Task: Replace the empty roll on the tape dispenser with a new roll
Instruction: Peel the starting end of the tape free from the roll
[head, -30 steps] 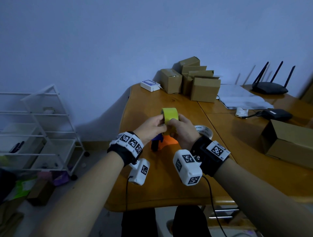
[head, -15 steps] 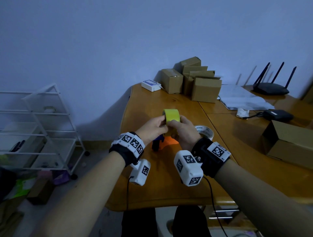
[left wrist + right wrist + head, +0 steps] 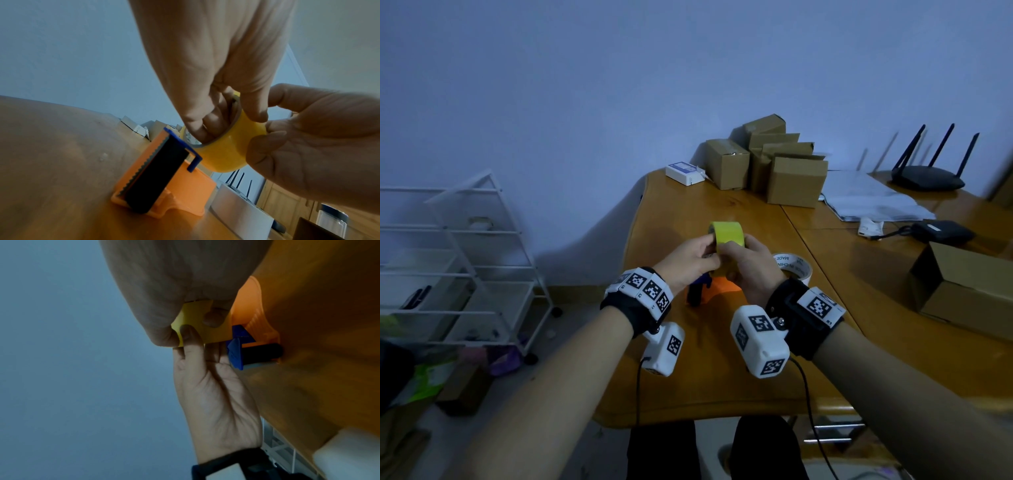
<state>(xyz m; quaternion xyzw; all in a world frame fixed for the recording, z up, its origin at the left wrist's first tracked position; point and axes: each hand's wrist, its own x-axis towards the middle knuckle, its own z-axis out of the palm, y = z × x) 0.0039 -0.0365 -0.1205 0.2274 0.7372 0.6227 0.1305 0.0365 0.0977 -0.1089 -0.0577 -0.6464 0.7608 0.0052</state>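
Note:
A yellow tape roll (image 3: 727,234) is held upright above the table between both hands. My left hand (image 3: 693,255) has fingers hooked inside the roll's core (image 3: 213,128) and its thumb on the outer face. My right hand (image 3: 746,262) grips the roll (image 3: 228,154) from the other side, thumb on top and fingers curled on the band (image 3: 202,324). The orange tape dispenser (image 3: 164,183) with blue handle (image 3: 698,289) and black roller lies on the table just below the hands, with no roll on it. A white printed tape roll (image 3: 792,267) lies flat right of my right hand.
Wooden table (image 3: 688,377). Several cardboard boxes (image 3: 774,164) and a small white box (image 3: 683,173) stand at the far edge. Papers (image 3: 866,198), a black router (image 3: 928,174) and a black adapter (image 3: 941,231) lie at right. An open carton (image 3: 969,287) sits near right. A white rack (image 3: 458,260) stands at left.
Both hands with the yellow roll have stayed almost in place; the fingers shifted slightly on the roll. The dispenser has not moved.

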